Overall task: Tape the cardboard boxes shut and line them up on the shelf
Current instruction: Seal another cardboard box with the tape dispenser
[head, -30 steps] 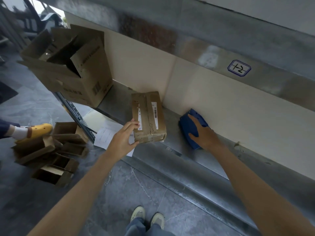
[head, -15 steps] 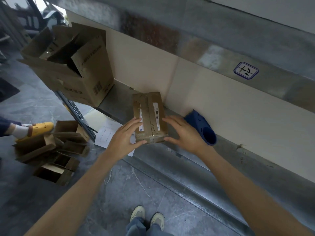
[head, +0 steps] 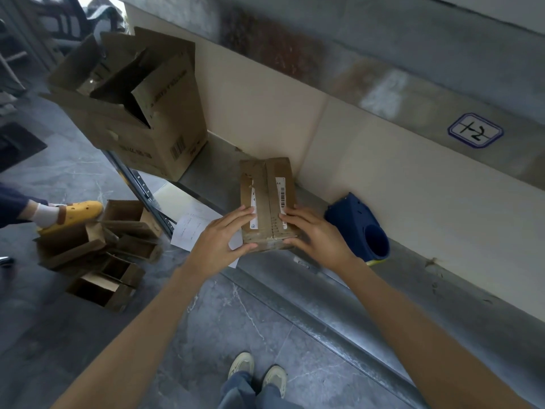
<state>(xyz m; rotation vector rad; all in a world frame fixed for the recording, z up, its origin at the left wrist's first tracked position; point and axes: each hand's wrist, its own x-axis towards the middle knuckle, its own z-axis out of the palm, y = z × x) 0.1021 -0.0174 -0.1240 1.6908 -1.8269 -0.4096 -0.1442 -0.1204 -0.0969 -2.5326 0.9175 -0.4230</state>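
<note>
Shelf (head: 212,169) holds the small box (head: 267,184), left hand (head: 218,246) and right hand (head: 318,240) pressing flat-fingered; blue dispenser (head: 354,222) beside, big carton (head: 141,137) beyond.

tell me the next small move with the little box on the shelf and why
Probably slide the small box towards the large open box and square it to the wall. Its top seam looks taped, the left hand and right hand lie flat on its near end, the blue tape dispenser lies apart on the shelf, and the box looks slightly askew.
</note>
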